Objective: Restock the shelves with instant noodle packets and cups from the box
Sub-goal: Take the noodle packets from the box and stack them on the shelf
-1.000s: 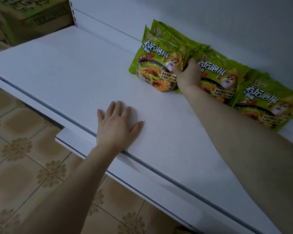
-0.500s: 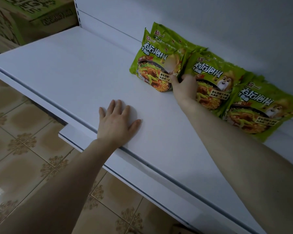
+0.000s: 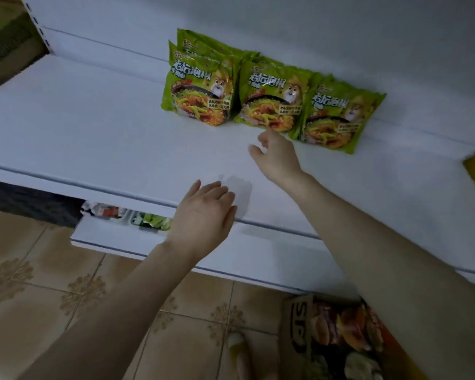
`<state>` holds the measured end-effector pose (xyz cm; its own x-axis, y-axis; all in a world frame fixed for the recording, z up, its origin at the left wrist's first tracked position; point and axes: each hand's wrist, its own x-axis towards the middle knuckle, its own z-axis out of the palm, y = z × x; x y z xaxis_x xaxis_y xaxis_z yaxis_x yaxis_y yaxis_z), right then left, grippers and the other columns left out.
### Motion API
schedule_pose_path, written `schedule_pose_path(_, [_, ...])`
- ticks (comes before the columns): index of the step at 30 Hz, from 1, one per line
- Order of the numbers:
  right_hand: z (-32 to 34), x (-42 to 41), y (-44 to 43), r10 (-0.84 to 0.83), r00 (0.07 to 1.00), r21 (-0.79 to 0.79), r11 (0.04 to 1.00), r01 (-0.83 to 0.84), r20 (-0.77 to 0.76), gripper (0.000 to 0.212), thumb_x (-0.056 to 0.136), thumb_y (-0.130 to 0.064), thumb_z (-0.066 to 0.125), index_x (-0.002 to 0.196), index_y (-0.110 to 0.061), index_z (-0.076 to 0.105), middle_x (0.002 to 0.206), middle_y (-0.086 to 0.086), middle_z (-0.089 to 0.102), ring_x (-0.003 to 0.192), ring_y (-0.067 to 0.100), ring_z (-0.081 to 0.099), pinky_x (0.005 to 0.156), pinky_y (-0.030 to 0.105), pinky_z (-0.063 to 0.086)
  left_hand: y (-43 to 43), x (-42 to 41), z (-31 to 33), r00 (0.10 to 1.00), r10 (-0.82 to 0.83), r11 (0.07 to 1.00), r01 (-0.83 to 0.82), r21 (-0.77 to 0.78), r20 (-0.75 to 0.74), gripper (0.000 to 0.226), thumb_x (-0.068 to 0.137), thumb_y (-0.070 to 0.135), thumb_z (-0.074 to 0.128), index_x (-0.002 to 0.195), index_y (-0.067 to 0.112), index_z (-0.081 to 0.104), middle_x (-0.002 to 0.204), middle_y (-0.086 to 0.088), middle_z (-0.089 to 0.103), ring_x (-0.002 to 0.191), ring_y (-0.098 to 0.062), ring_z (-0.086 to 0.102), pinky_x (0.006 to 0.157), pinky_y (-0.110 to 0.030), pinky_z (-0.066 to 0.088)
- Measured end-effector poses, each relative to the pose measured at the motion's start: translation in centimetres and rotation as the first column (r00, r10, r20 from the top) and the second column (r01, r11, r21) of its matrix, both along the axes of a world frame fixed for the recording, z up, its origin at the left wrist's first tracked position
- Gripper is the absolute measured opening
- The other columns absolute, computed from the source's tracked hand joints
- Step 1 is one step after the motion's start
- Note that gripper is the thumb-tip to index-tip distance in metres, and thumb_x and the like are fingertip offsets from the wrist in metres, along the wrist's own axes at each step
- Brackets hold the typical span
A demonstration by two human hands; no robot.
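Noodle packets (image 3: 272,97) lean against shelf (image 3: 93,138) back; right hand (image 3: 279,156) loosely curled, left hand (image 3: 203,215) spread flat, both empty

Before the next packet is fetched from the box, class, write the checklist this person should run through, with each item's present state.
1. Right hand empty, clear of the packets: ok.
2. Left hand empty, at the shelf edge: ok.
3. Green packets stand in a row against the back wall: ok.
4. Free shelf room left of the row: ok.
5. Box on the floor open, with stock inside: ok.
6. Cups in the box: cannot tell.
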<state>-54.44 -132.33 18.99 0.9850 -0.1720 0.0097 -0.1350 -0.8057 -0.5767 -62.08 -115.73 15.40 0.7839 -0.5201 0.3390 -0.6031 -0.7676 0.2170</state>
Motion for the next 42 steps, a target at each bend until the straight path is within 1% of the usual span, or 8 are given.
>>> schedule_pose_path(6, [0.8, -9.7, -4.9, -0.252, 0.967, -0.054, 0.967, 0.251, -0.022, 0.037, 0.094, -0.027, 0.048, 0.124, -0.005, 0.051, 0.126, 0.012, 0.055, 0.116, 0.025, 0.051, 0.092, 0.030, 0.041, -2.9, -4.6, 0.4, 0.972, -0.226, 0.973, 0.228, -0.027, 0.058, 0.013, 0.069, 0.008, 0.075, 0.080, 0.002, 0.072, 0.084, -0.013, 0.072, 0.084, -0.028, 0.070, 0.079, -0.050, 0.052])
schedule_pose_path(14, [-0.5, -23.3, -13.9, -0.577, 0.816, -0.024, 0.817, 0.577, -0.024, 0.032, 0.094, -0.023, 0.050, 0.119, -0.002, 0.053, 0.117, 0.013, 0.061, 0.107, 0.025, 0.056, 0.075, 0.018, 0.034, -11.8, -11.9, -1.2, 0.827, -0.561, 0.826, 0.561, 0.041, -0.017, 0.029, 0.079, 0.020, 0.044, 0.069, 0.009, 0.069, 0.071, -0.006, 0.069, 0.073, -0.022, 0.069, 0.081, -0.033, 0.052])
schedule_pose_path(18, [-2.4, -31.5, -18.2, -0.701, 0.704, -0.071, 0.712, 0.698, -0.113, 0.033, 0.094, -0.023, 0.049, 0.115, 0.003, 0.054, 0.110, 0.019, 0.062, 0.102, 0.031, 0.058, 0.078, 0.032, 0.044, -16.1, -16.7, -3.3, 0.725, -0.687, 0.725, 0.689, 0.026, -0.045, 0.033, 0.076, 0.021, 0.040, 0.068, 0.008, 0.069, 0.068, -0.009, 0.068, 0.066, -0.023, 0.068, 0.078, -0.032, 0.034])
schedule_pose_path(22, [-5.6, -40.3, -21.6, -0.794, 0.566, -0.139, 0.601, 0.787, -0.222, 0.038, 0.096, -0.027, 0.048, 0.123, -0.002, 0.051, 0.112, 0.016, 0.062, 0.099, 0.030, 0.060, 0.070, 0.031, 0.043, -19.8, -21.1, -5.6, 0.612, -0.775, 0.609, 0.790, 0.071, -0.157, 0.034, 0.078, 0.024, 0.037, 0.067, 0.010, 0.067, 0.064, -0.008, 0.065, 0.059, -0.025, 0.063, 0.066, -0.031, 0.050])
schedule_pose_path(29, [-14.3, -50.5, -24.3, -0.813, 0.392, -0.088, 0.470, 0.878, -0.431, 0.034, 0.096, -0.027, 0.047, 0.116, 0.000, 0.051, 0.085, 0.015, 0.057, 0.069, 0.027, 0.051, 0.057, 0.036, 0.042, -24.7, -26.9, -10.9, 0.547, -0.787, 0.521, 0.837, 0.167, -0.286, 0.033, 0.078, 0.027, 0.040, 0.063, 0.011, 0.065, 0.055, -0.007, 0.061, 0.048, -0.026, 0.058, 0.047, -0.025, 0.044])
schedule_pose_path(33, [-20.8, -53.6, -24.6, -0.815, 0.316, -0.093, 0.407, 0.909, -0.486, 0.028, 0.094, -0.024, 0.049, 0.105, 0.002, 0.053, 0.078, 0.010, 0.049, 0.070, 0.024, 0.047, 0.061, 0.031, 0.036, -26.8, -28.9, -16.4, 0.526, -0.757, 0.471, 0.851, 0.234, -0.389, 0.014, 0.068, 0.019, 0.075, 0.067, 0.010, 0.065, 0.055, -0.007, 0.061, 0.048, -0.027, 0.058, 0.045, -0.027, 0.045])
schedule_pose_path(37, [-28.4, -55.2, -24.7, -0.763, 0.269, -0.064, 0.375, 0.925, -0.587, 0.018, 0.094, -0.026, 0.050, 0.088, -0.009, 0.047, 0.062, 0.004, 0.045, 0.061, 0.023, 0.047, 0.059, 0.027, 0.034, -29.2, -30.3, -23.5, 0.576, -0.646, 0.463, 0.818, 0.342, -0.502, 0.027, 0.094, 0.030, 0.042, 0.103, 0.010, 0.059, 0.096, -0.009, 0.064, 0.088, -0.027, 0.061, 0.071, -0.032, 0.047])
schedule_pose_path(42, [-39.0, -56.1, -24.3, -0.721, 0.201, -0.003, 0.271, 0.963, -0.663, 0.027, 0.092, -0.023, 0.052, 0.070, -0.010, 0.044, 0.066, 0.005, 0.047, 0.073, 0.023, 0.049, 0.064, 0.028, 0.033, -32.4, -31.6, -34.1, 0.598, -0.573, 0.414, 0.801, 0.432, -0.560, 0.029, 0.097, 0.032, 0.037, 0.107, 0.011, 0.055, 0.103, -0.008, 0.062, 0.094, -0.027, 0.061, 0.068, -0.032, 0.045])
